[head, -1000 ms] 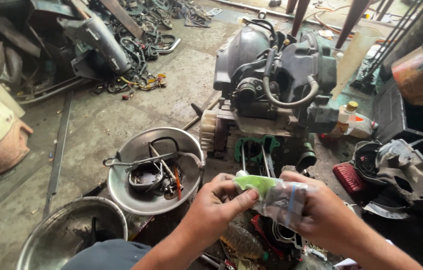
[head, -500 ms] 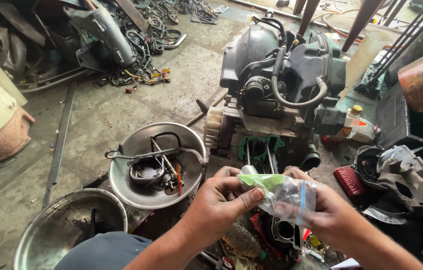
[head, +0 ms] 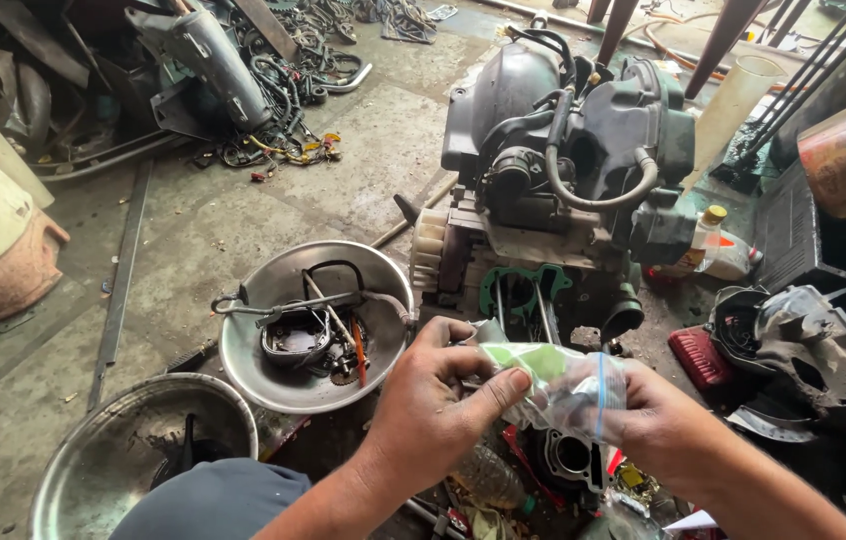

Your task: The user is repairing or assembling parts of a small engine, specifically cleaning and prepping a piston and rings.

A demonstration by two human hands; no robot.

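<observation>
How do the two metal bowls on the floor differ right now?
The upper metal bowl sits beside the left hand and holds a heap of small parts, tools and an orange-handled piece; the lower metal bowl sits nearer the person's knee and holds only a dark item or two. The upper bowl shows whole; the lower one is cut off by the knee and the frame edge. Both are round, shiny and dirt-smeared.

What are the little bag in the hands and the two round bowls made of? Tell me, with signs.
Bag: thin clear plastic, likely; see-through, crinkled, blue strip at its mouth.
Both bowls: metal, probably steel or aluminium; dull silver sheen, scuffed and grimy.
</observation>
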